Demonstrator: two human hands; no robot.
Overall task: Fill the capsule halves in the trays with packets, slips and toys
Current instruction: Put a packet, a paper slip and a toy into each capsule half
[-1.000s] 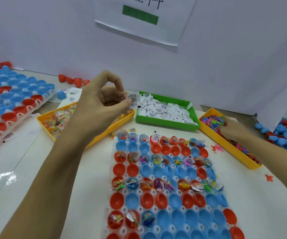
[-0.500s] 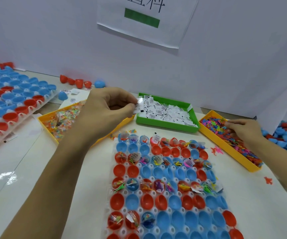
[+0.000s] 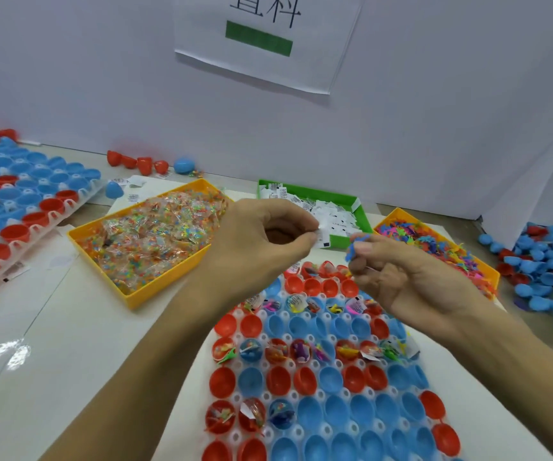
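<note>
White partition behind, capsule tray (image 3: pixel 318 327) near us, and we've got the left hand (image 3: pixel 262 241) pinching a featherlight, floppy slip (image 3: pixel 322 231) by its edge while the right hand (image 3: pixel 401 277) grips a soft, bendy blue toy (image 3: pixel 355 246) above the tray's far rows.

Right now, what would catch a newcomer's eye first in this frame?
The two hands meet at centre above the capsule tray: the left hand pinches a white slip, the right hand a blue toy. Behind them sit a yellow bin of packets, a green bin of slips and a yellow bin of toys.
</note>
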